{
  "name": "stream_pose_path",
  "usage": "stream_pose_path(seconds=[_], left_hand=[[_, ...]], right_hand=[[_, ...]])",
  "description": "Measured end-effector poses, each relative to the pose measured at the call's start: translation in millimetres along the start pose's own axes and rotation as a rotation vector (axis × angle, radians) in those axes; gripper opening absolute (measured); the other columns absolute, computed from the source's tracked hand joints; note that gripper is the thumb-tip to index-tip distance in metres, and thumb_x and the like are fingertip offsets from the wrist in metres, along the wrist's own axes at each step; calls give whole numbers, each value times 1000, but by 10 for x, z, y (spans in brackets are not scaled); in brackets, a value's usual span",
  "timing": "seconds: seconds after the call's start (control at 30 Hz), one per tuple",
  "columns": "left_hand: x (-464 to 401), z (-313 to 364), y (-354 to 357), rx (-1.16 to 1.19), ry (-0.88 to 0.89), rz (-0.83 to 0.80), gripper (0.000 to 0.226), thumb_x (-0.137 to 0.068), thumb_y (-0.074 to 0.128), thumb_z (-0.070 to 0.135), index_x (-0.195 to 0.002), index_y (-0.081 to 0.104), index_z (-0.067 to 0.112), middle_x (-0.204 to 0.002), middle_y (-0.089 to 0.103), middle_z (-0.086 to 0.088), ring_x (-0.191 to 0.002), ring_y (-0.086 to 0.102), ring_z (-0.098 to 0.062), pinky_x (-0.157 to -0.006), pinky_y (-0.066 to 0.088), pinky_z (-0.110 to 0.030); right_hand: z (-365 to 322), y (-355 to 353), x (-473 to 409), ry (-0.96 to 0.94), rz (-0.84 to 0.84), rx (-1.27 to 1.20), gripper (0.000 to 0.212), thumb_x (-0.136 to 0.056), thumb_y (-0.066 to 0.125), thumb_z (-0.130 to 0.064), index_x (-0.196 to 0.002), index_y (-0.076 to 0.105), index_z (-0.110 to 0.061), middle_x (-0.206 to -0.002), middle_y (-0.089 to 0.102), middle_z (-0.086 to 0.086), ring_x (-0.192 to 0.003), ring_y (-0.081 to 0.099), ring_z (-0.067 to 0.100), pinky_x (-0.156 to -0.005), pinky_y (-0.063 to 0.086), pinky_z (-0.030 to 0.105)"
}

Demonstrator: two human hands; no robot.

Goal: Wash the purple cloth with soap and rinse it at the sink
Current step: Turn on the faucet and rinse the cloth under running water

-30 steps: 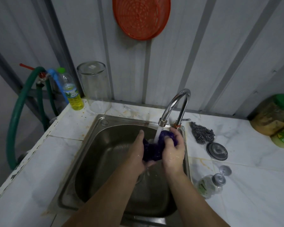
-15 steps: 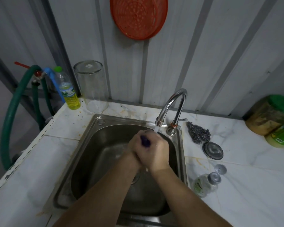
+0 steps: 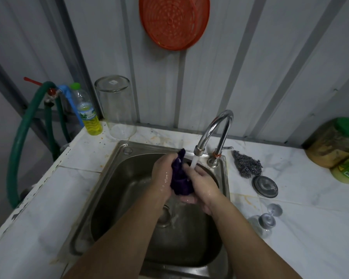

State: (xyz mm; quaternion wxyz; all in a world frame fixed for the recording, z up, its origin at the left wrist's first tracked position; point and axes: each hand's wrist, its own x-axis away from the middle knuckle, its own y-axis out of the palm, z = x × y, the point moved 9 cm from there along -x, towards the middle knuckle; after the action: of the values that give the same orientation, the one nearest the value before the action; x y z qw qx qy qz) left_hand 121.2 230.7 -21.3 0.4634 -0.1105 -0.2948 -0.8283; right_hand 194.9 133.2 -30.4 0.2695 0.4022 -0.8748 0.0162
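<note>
Both hands press a bunched purple cloth (image 3: 179, 179) between them over a steel sink (image 3: 117, 190), the left hand (image 3: 163, 175) and right hand (image 3: 203, 181) closed on it beneath the tap (image 3: 213, 131) stream. Far left, a bottle (image 3: 89, 115) holds yellow liquid beside an upturned, empty glass jar (image 3: 116, 106). White counter (image 3: 302, 234) lies open near right.

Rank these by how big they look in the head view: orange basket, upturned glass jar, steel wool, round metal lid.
1. Orange basket
2. Upturned glass jar
3. Steel wool and round metal lid: they look about alike, so no ranking.
</note>
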Motion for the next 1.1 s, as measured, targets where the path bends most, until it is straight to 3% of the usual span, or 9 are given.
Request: stream_pose_path(seconds=[0.1,0.17,0.33,0.5,0.7,0.8,0.9,1.0,1.1], left_hand=[[-44,-7,-45,52,9,52,33,-86,63,26,-108,66,2,-105,65,-23,-99,64,-36,-103,50,-57],[-44,-81,-43,121,-66,108,36,-92,63,32,-111,65,1,-109,65,-20,-101,65,-36,-99,54,-52],[33,-307,50,148,-263,-43,44,-96,55,50,-87,69,10,-68,70,-9,-64,71,-22,-70,55,-34],[95,-455,33,51,-286,44,44,-89,69,50,-79,79,8,-75,76,-11,-69,76,-25,-71,55,-40],[61,-270,129,-188,-152,116,29,-94,62,32,-81,77,10,-86,77,-17,-77,75,-28,-69,63,-37],[83,-123,165,-215,-79,186,24,-88,59,18,-83,74,1,-75,72,-17,-65,69,-26,-54,57,-33],[135,-92,200,-147,-57,186,24,-88,59,17,-91,76,0,-82,76,-19,-73,71,-29,-66,61,-41],[156,-138,180,-37,-134,194,22,-89,61,20,-87,79,7,-79,80,-12,-69,78,-28,-53,60,-33],[131,-175,157,48,-257,220,26,-89,56,18,-88,78,4,-76,79,-18,-81,74,-35,-68,60,-39]], right_hand=[[-149,-108,128,-228,159,-19,28,-94,62,-1,-106,71,-25,-103,78,10,-97,75,30,-85,62,48],[-252,-86,303,-399,163,-40,42,-90,54,10,-103,70,-26,-93,78,-1,-93,73,23,-82,62,35],[-274,191,620,-640,108,394,27,-81,67,-40,-107,66,-32,-107,66,-8,-96,65,4,-79,54,18],[-295,92,458,-559,328,584,38,-77,57,-73,-97,61,-41,-102,59,-17,-88,62,1,-77,52,22],[-360,-119,16,-334,431,353,30,-82,57,-52,-74,67,-25,-71,73,-2,-71,72,15,-64,56,29],[-299,-233,-162,-129,467,245,41,-74,52,-51,-84,72,-17,-83,76,10,-80,73,31,-77,62,43],[-150,-223,-208,23,409,112,37,-84,54,-43,-92,73,-13,-87,75,11,-84,71,31,-86,60,46],[-122,-185,-129,-78,327,-5,32,-96,54,-48,-115,68,-26,-106,73,5,-97,69,24,-98,55,47],[-252,-41,106,-390,169,-8,50,-90,63,-49,-131,61,-20,-125,67,13,-114,66,28,-106,50,50]])
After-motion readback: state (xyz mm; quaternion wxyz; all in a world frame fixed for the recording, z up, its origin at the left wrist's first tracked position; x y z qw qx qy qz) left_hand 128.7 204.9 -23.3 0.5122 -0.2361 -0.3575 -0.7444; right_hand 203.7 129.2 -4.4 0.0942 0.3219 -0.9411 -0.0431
